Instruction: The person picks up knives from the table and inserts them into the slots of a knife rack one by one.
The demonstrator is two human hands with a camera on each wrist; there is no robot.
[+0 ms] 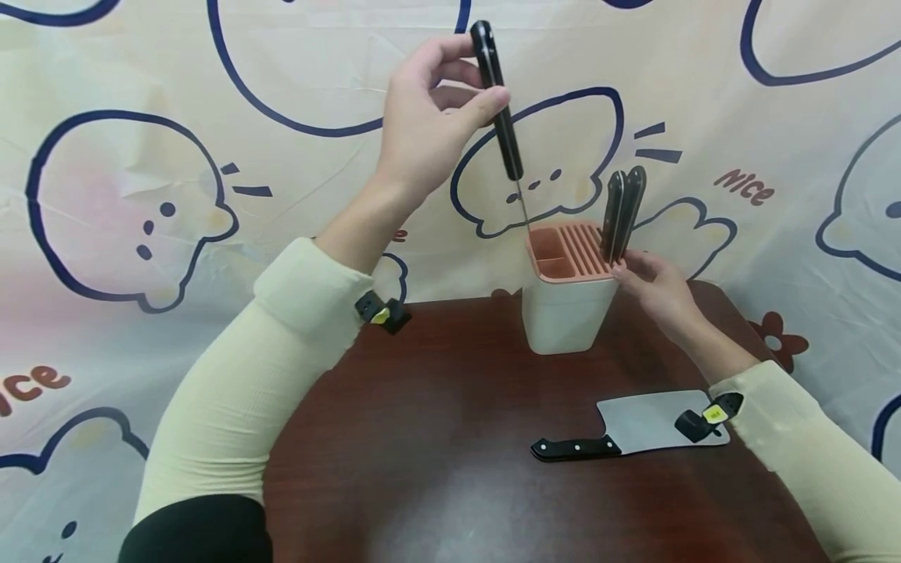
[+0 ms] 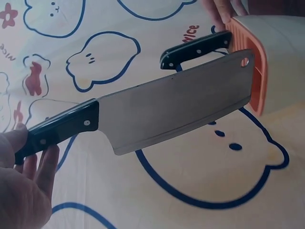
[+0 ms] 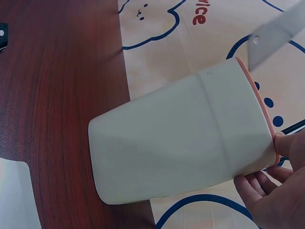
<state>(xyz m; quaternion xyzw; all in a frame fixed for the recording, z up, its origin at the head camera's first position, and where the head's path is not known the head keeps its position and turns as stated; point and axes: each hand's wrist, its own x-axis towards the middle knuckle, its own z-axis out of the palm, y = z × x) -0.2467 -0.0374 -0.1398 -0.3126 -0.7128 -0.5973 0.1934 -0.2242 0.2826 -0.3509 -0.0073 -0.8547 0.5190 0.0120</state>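
Note:
My left hand [image 1: 431, 117] holds a cleaver [image 2: 174, 107] by the end of its black riveted handle, pinched between thumb and fingers. The blade points down, edge-on in the head view, and its far end comes right at the orange slotted top of a white knife holder [image 1: 568, 317]. With thumb and fingers, my right hand [image 1: 658, 291] grips the holder's right rim. Two knives with black handles [image 1: 622, 211] stand in the slots on that side, their blades hidden inside.
Another cleaver [image 1: 655, 422] lies flat on the dark brown table [image 1: 422, 438], in front of the holder and partly behind the right wrist camera. A patterned cloth [image 1: 317, 180] hangs behind the table and at its sides.

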